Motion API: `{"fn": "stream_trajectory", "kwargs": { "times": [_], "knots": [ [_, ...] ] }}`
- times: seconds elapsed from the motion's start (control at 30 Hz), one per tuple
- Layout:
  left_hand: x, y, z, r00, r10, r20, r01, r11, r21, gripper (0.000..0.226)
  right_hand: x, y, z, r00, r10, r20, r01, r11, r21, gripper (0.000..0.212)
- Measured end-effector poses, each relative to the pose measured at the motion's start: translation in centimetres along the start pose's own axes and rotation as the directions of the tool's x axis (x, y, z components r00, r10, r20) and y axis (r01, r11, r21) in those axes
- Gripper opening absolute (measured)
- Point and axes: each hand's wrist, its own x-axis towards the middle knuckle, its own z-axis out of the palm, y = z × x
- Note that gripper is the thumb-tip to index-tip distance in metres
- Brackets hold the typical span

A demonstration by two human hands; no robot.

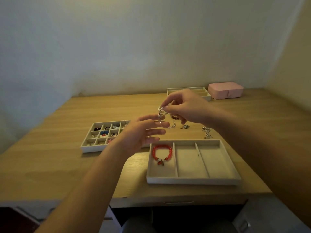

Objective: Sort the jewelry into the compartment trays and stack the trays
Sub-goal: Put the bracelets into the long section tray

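**silver bracelet [161, 117] pinched in your right hand [183, 106], held above the desk [50, 165]**

your right forearm comes in from 4 o'clock and rises over the desk. the wrist is bent so the hand points toward 9 o'clock. your thumb and forefinger are closed on the top of the silver bracelet, and the other fingers curl loosely behind them. the bracelet hangs down from that pinch as a loop, clear of the desk.

your left hand [143, 132] reaches in from 7 o'clock, palm turned toward the right hand, fingers straight and slightly spread. its forefinger tip sits right at the lower part of the loop; you cannot tell from here whether it touches the loop or passes through it. it grips nothing.

below the hands, at 6 o'clock, the three-slot tray [193, 180] lies flat near the desk's front edge. a red bead bracelet [162, 153] rests in its left slot. at 9 o'clock of that tray is the grid tray [87, 148], with small pieces in many cells, partly hidden by your left wrist.

loose on the desk between 12 and 2 o'clock of the three-slot tray lie some dark red beads [175, 117], a small silver piece [185, 126] and a silver chain [207, 132]. at the back of the desk a far tray [207, 98] sits just beside a closed pink box [225, 89].
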Motion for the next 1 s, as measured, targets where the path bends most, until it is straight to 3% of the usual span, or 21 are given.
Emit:
{"fn": "stream_trajectory", "kwargs": {
  "times": [0.1,0.2,0.4,0.57,0.7,0.8,0.87,1.0],
  "knots": [
    [-1.0,-0.8,0.4,0.998,-0.062,0.032,0.068,0.968,-0.242,0.035,-0.2,-0.9,0.1,0.999,-0.003,0.051,0.004,1.0,-0.03,0.012],
    [-1.0,-1.4,0.5,0.996,-0.038,-0.078,0.002,0.91,-0.414,0.028,-0.3,-1.3,0.2,0.997,-0.021,0.07,0.024,0.999,-0.039,0.021],
    [-0.6,-1.8,0.8,0.93,0.076,-0.36,-0.195,0.931,-0.308,0.033,-0.6,-0.7,0.5,0.995,-0.088,0.05,0.091,0.995,-0.046,0.013],
    [-0.4,-2.1,1.0,0.909,0.122,-0.398,-0.236,0.939,-0.252,0.041,-1.1,0.5,0.4,0.996,-0.074,0.042,0.076,0.996,-0.045,0.014],
    [-0.5,-1.9,0.7,0.887,0.224,-0.404,-0.272,0.96,-0.066,0.043,-1.5,1.7,0.6,0.999,0.03,0.011,-0.03,0.999,-0.023,0.031],
    [-1.0,-1.1,0.8,0.83,0.418,-0.37,-0.334,0.903,0.271,0.034,-1.8,2.7,1.0,0.985,0.143,0.1,-0.14,0.99,-0.031,0.039],
    [-1.2,-0.6,1.0,0.808,0.502,-0.308,-0.341,0.825,0.45,0.03,-1.9,3.0,1.2,0.976,0.175,0.127,-0.171,0.984,-0.038,0.031],
    [-1.6,-0.6,1.3,0.824,0.499,-0.27,-0.319,0.801,0.506,0.027,-2.3,2.9,1.5,0.974,0.179,0.14,-0.18,0.984,-0.008,0.006]
  ]
}}
